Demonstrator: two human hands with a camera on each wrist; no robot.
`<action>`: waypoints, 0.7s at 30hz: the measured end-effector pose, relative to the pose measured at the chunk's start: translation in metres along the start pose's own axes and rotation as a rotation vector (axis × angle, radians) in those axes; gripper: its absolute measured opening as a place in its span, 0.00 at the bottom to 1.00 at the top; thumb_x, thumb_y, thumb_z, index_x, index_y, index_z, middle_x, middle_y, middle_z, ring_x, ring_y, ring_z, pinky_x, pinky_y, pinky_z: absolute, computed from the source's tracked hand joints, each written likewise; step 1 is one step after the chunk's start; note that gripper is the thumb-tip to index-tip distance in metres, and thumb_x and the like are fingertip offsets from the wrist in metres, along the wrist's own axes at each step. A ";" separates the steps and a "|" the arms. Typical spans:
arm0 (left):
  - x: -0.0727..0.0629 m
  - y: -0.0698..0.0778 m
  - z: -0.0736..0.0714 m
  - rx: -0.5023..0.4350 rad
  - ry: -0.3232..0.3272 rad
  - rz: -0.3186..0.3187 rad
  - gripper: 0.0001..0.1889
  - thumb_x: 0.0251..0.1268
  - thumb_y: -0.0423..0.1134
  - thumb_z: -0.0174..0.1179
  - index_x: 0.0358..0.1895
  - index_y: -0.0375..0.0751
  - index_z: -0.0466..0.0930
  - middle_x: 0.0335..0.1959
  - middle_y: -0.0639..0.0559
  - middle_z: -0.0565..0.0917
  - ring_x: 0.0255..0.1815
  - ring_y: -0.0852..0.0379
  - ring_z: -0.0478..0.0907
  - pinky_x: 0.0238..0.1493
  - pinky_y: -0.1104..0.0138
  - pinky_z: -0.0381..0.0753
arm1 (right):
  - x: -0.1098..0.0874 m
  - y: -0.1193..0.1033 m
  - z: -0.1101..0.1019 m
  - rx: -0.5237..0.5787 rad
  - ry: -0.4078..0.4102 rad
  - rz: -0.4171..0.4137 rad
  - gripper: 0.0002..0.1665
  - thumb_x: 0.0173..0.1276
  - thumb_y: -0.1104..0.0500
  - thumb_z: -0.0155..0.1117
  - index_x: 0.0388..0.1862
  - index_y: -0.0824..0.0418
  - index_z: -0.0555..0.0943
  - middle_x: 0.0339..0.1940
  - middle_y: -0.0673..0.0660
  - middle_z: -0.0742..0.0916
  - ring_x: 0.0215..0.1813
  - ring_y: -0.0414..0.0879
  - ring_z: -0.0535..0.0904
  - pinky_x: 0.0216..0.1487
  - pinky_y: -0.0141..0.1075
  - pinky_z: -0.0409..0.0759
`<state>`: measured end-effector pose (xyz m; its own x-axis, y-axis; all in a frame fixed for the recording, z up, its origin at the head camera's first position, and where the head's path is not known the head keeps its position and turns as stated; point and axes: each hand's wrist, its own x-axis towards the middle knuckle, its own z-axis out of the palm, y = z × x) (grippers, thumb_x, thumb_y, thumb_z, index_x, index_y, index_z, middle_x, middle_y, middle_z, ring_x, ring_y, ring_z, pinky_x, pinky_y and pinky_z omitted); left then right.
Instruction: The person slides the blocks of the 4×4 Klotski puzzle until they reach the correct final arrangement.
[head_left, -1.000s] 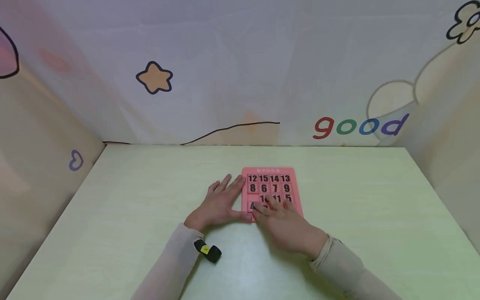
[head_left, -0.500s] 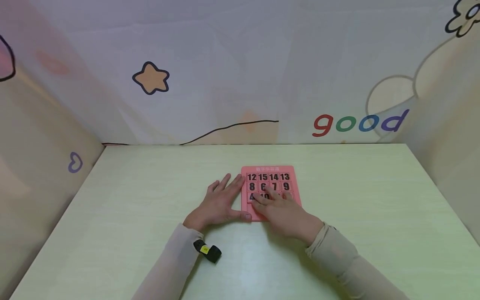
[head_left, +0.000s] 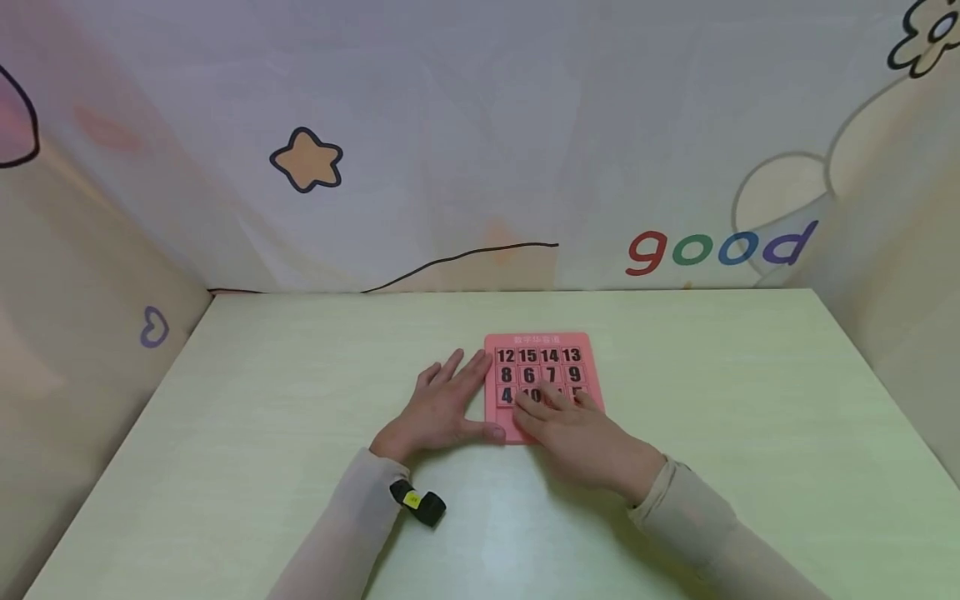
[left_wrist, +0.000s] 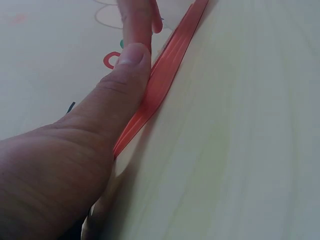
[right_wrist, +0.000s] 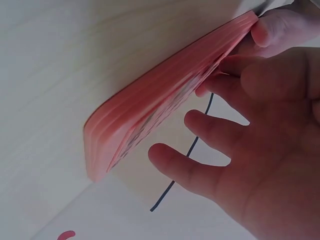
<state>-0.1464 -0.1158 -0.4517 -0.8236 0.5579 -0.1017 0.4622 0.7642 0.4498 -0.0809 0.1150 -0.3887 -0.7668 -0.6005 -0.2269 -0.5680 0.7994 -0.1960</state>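
A pink sliding number puzzle (head_left: 596,383) lies flat on the table, its black-numbered tiles in rows. The 4 tile (head_left: 506,396) sits at the left end of the third row, with a bare slot under it at lower left. My left hand (head_left: 438,417) is spread along the puzzle's left side, fingertips at that edge and thumb (left_wrist: 125,75) at the near left corner. Over the lower right part lies my right hand (head_left: 577,437), fingers extended, fingertips near the 10 tile (head_left: 532,396). It hides much of the lower rows. In the right wrist view its fingers (right_wrist: 172,160) are spread and slightly bent.
The pale green table (head_left: 262,450) stretches out around the puzzle. A printed fabric backdrop (head_left: 450,125) rises behind it and along both sides. My left wrist carries a black strap (head_left: 420,504) with a yellow label.
The 4 tile has slid up from the bottom row into the third row, leaving the lower left slot bare. My right hand followed upward, then shifted slightly right. The left hand stays put.
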 end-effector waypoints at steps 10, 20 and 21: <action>-0.001 0.002 -0.004 0.022 -0.003 -0.004 0.58 0.58 0.72 0.62 0.83 0.49 0.42 0.83 0.53 0.45 0.83 0.48 0.34 0.77 0.48 0.37 | -0.018 0.005 -0.001 -0.006 0.017 -0.022 0.28 0.76 0.65 0.54 0.74 0.62 0.71 0.77 0.57 0.70 0.79 0.65 0.54 0.65 0.73 0.59; -0.001 0.003 -0.001 0.010 0.001 0.004 0.59 0.58 0.72 0.62 0.83 0.46 0.42 0.83 0.52 0.46 0.83 0.47 0.34 0.76 0.46 0.37 | -0.021 0.006 0.002 -0.003 0.015 -0.020 0.28 0.75 0.67 0.55 0.73 0.63 0.72 0.77 0.58 0.70 0.78 0.66 0.55 0.66 0.73 0.58; 0.000 0.004 -0.001 0.013 0.001 0.001 0.59 0.58 0.72 0.62 0.83 0.47 0.42 0.83 0.53 0.46 0.83 0.47 0.34 0.76 0.46 0.36 | -0.021 0.006 0.003 0.000 0.012 -0.015 0.29 0.74 0.67 0.55 0.73 0.62 0.72 0.77 0.58 0.70 0.78 0.66 0.55 0.66 0.72 0.58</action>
<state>-0.1447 -0.1133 -0.4494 -0.8232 0.5587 -0.1004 0.4674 0.7675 0.4387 -0.0675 0.1320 -0.3876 -0.7615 -0.6124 -0.2125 -0.5799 0.7900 -0.1989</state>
